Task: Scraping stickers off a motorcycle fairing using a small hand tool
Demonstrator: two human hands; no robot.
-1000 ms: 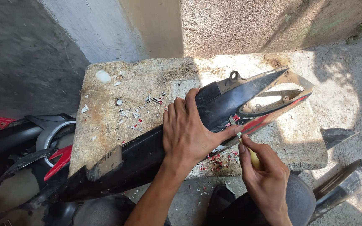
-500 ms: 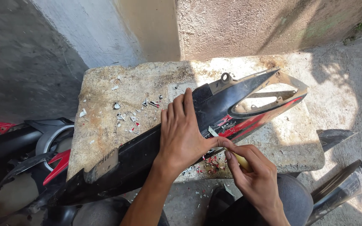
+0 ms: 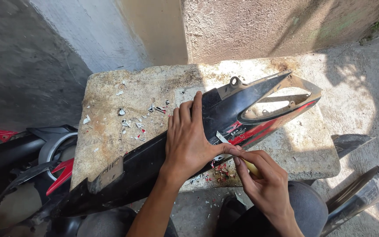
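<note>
Left hand (image 3: 194, 140) lies flat, fingers spread, pressing the long black plastic motorcycle fairing panel with red decal (image 3: 224, 127). Right hand (image 3: 264, 184), at its 4 o'clock, is clamped on a small yellow-handled tool (image 3: 252, 168) touching the decal. Panel lies diagonally across the rough stone surface (image 3: 110, 131); sticker scraps (image 3: 130, 118) at 10 o'clock.

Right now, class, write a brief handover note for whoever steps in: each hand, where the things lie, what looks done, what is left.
Left hand: flat on the black motorcycle side panel, pinning it to the stone slab.
Right hand: fingers grip a yellow-handled tool at the panel's lower edge.
Done: sticker chips lie scattered on the slab and below the edge.
Left: the red decal is still on the panel.
</note>
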